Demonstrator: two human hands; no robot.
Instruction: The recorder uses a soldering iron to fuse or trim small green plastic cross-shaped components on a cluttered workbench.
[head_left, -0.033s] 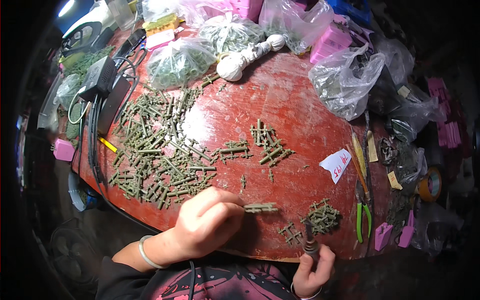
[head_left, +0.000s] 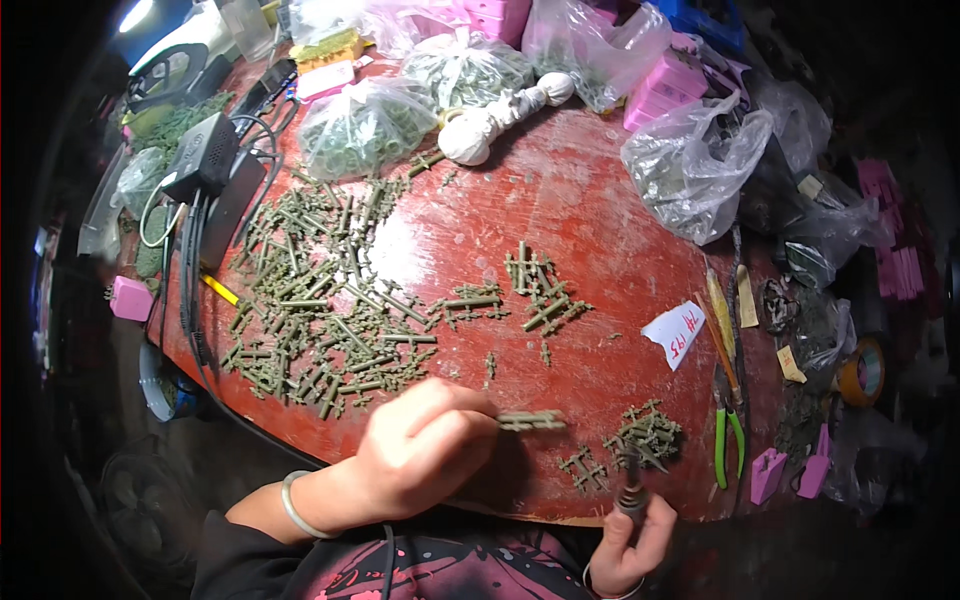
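My left hand [head_left: 425, 450] pinches an olive-green rod [head_left: 535, 420] jutting past its fingertips [head_left: 486, 421], probably for access; my right hand [head_left: 636, 548] grips a slim, dark tool [head_left: 631, 498].

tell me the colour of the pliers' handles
The handles are bright green, best seen in the head view.

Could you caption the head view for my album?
Left hand holding a green part, right hand gripping a slim tool, over a red table.

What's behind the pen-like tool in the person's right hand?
Behind the pen-like tool in the right hand is a small pile of olive-green pieces on the red table. The blurred tip covers part of the pile's near edge; what lies there cannot be seen.
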